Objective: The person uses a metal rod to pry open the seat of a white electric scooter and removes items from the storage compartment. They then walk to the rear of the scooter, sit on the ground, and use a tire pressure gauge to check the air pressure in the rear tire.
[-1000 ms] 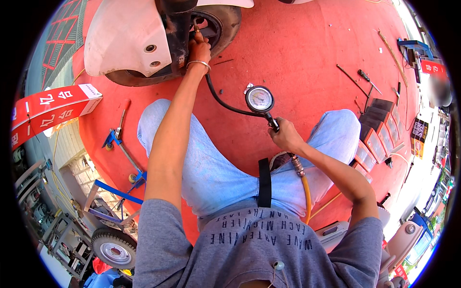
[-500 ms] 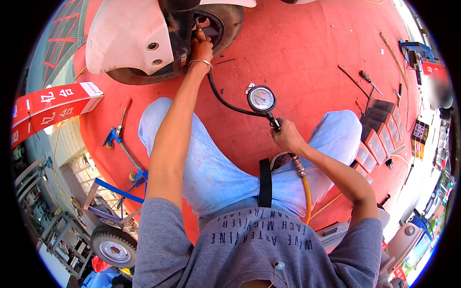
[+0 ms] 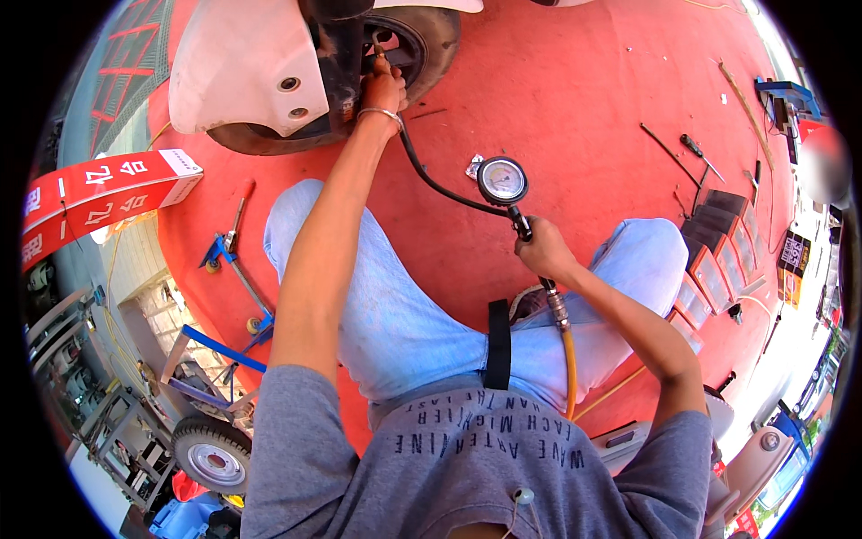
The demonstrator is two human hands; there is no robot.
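My left hand (image 3: pixel 386 92) is closed around a brass-coloured air chuck (image 3: pixel 382 63) at the wheel's hub, beside the valve area. The wheel's black tyre (image 3: pixel 440 49) sits behind a dirty white fender (image 3: pixel 242 72). From that hand a black hose (image 3: pixel 431 184) curves down to a round dial gauge (image 3: pixel 502 181). Wrapped around the black grip of this tyre inflator is my right hand (image 3: pixel 545 249), above my right thigh. A metal coupling (image 3: pixel 558 310) joins the inflator to a yellow air hose (image 3: pixel 571 368). The chuck's tip against the valve is too small to make out.
A red box (image 3: pixel 112 193) lies at the left, near a blue floor jack (image 3: pixel 224 251). A loose spare wheel (image 3: pixel 212 456) stands at the lower left. On the right are several dark boxes (image 3: pixel 714 234) and a screwdriver (image 3: pixel 691 144) on the red floor (image 3: pixel 557 99).
The whole view has shifted slightly, moving things a little rightward. Both hands keep their grips on the chuck and the inflator.
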